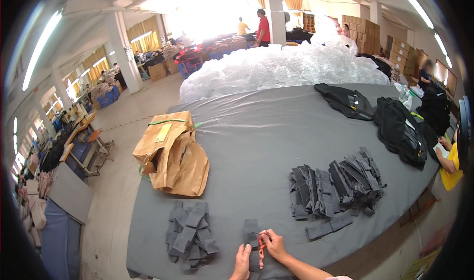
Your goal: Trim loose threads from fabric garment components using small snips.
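Two hands sit at the very bottom, close to the camera, on a big grey table [256, 132]. That table fills most of the view and curves away from the fingers. Past its far edge lies a huge heap of white bubbly plastic [281, 65]. Around it is a big, bright work hall with white pillars, yellow curtains and stacked cardboard boxes. Far off, a person in a red shirt [263, 28] stands by a pillar.

Up and to the left of the fingers lies a crumpled brown paper bag [173, 154]. Far up and to the right lie black bags [400, 129]. Nearer, to the right of the fingers, is a long pile of grey fabric pieces [335, 184]. Just left of the fingers sits a smaller grey pile [190, 235].

Now the hands. The left hand [242, 262] rests on a grey fabric strip [251, 230], fingers curled down on it. The right hand [274, 244] has its fingers pinched together around small orange snips [261, 245]. These touch the strip, which lies flat between both hands.
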Demonstrator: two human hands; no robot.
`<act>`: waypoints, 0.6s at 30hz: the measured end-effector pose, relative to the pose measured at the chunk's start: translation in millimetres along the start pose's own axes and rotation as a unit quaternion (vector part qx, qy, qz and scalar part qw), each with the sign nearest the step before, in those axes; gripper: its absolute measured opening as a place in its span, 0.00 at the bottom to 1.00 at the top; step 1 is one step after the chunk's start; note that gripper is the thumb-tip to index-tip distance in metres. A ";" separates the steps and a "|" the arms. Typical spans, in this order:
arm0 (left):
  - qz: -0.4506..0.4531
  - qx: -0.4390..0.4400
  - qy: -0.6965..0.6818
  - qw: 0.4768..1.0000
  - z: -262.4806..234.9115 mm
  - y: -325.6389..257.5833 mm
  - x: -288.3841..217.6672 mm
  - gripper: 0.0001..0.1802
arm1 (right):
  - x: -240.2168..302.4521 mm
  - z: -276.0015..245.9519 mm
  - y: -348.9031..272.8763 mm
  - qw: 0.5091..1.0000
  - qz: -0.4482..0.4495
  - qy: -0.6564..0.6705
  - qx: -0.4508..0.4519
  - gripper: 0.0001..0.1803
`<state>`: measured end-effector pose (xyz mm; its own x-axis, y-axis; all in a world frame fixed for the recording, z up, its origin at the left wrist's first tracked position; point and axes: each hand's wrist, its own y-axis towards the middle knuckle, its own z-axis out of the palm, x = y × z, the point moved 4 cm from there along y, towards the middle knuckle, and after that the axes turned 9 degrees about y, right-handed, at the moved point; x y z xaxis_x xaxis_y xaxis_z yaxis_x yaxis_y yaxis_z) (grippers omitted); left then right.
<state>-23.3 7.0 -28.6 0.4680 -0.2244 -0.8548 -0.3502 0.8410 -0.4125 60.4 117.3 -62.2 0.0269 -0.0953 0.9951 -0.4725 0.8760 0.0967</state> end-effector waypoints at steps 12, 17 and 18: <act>-0.001 0.008 -0.017 1.000 -2.4 2.3 1.7 0.15 | 2.9 0.1 0.7 1.000 -0.008 -0.003 0.001 0.08; -0.018 -0.003 -0.006 1.000 -3.3 6.7 4.4 0.16 | -3.2 -1.1 3.1 1.000 -0.030 -0.010 -0.001 0.08; -0.017 -0.001 -0.013 1.000 -3.5 6.6 4.8 0.16 | -2.4 -1.1 3.1 0.999 -0.036 -0.015 0.000 0.08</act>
<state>-26.2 9.8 -36.5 0.5001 -0.2407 -0.8318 -0.3354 0.8318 -0.4424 59.8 120.8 -64.3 0.0348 -0.1728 0.9843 -0.4707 0.8660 0.1687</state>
